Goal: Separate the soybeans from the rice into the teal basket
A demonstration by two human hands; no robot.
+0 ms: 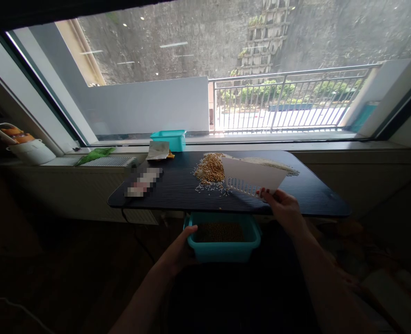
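1. Under the window, dark tabletop [177, 190] spans the middle of view, its far edge along the sill.
2. Teal tub [222, 253] sits just below the tabletop's near edge, roughly centred, with brown grains [219, 232] inside.
3. White slotted scraper [252, 176] lies tilted on the tabletop, slotted edge toward the near side, its left edge against the yellow grain pile [210, 169].
4. Yellow grain pile is centre-far on the tabletop, with loose grains scattered in front of it. White rice strip [275, 164] runs behind the scraper to the right.
5. Left hand [182, 248]: fingers wrapped around the teal tub's left rim, holding it up.
6. Right hand [283, 208]: fingers pinched closed on the scraper's near right corner.
7. Second teal tub [168, 139] is on the sill, a pale packet [158, 149] just in front of it.
8. Blurred small item [144, 182] lies on the tabletop's left part, well apart from the grain.
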